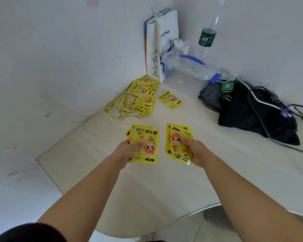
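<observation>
Bottle [207, 37] top cut off; stacked packets [147, 135] hide those beneath; pile [138, 96] print unreadable.

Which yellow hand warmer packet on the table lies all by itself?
The lone packet right of the corner heap, toward the black bag. The rest are heaped or held by the left hand and right hand.

In the far corner of my pale table [164, 186], a white paper bag [162, 49] printed "coffee" stands upright against the wall [59, 58]. Just right of it a crumpled clear plastic bag [191, 66] with blue trim lies on its side, and a clear water bottle [207, 38] with a green label stands behind that. Further right sits a black bag [252, 117]. A white cable [259, 100] runs across it, and black cables [301, 109] trail off beside it.
</observation>
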